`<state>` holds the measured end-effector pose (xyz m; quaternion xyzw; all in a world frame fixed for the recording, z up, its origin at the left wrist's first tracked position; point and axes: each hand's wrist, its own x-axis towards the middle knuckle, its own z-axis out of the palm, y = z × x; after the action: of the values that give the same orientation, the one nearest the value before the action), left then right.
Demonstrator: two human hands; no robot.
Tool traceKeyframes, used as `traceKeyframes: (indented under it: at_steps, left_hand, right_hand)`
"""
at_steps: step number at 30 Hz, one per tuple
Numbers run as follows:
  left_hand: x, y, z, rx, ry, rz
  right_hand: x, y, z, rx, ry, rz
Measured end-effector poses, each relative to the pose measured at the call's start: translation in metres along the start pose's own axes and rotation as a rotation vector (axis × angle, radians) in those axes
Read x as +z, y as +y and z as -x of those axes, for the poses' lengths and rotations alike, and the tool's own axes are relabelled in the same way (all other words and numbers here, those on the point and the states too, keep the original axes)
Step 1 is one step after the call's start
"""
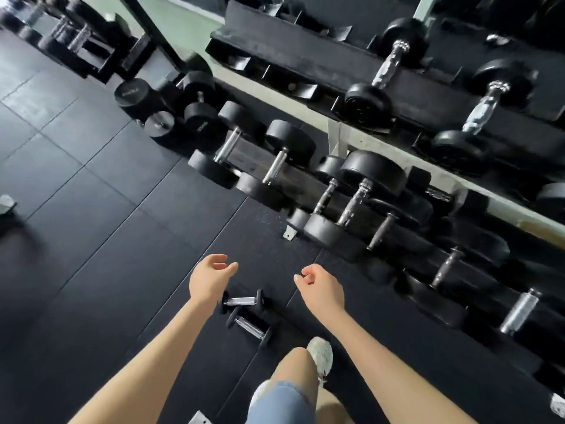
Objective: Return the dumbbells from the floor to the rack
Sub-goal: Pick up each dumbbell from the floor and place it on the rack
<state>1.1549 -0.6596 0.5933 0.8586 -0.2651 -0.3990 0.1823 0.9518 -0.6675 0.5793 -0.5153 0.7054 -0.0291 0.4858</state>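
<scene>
Two small black dumbbells with chrome handles lie on the dark rubber floor between my forearms: one (pixel 243 300) just right of my left wrist, the other (pixel 250 326) a little nearer to me. My left hand (pixel 209 278) hovers above them, fingers loosely curled and holding nothing. My right hand (pixel 319 289) hangs to the right of them, fingers curled inward, also holding nothing. The black dumbbell rack (pixel 305 64) runs diagonally across the upper right, with several dumbbells on its upper and lower tiers and some unfilled cradles on the upper tier.
Large black dumbbells (pixel 195 117) are piled on the floor at the rack's left end. My knee and white shoe (pixel 321 353) stand just behind the small dumbbells. A second rack (pixel 76 41) stands far left. A small metal bracket (pixel 289 234) lies by the rack's foot.
</scene>
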Motion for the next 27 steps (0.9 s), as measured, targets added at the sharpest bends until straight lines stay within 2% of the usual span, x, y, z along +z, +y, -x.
traceKeyframes:
  at_steps: [6, 12, 21, 27]
  left_hand:
    - [0.008, -0.090, -0.016, -0.183, 0.016, 0.003]
    - [0.059, -0.210, -0.059, -0.435, -0.038, 0.178]
    - [0.160, -0.391, -0.188, -0.653, -0.140, 0.359]
    - [0.250, -0.480, -0.265, -0.732, -0.201, 0.497]
  right_hand:
    - [0.082, 0.030, -0.011, 0.049, -0.192, 0.137]
    - [0.185, 0.067, -0.055, 0.099, -0.332, 0.287]
    - [0.371, 0.161, -0.167, 0.187, -0.385, 0.387]
    - [0.469, 0.227, -0.247, 0.143, -0.419, 0.495]
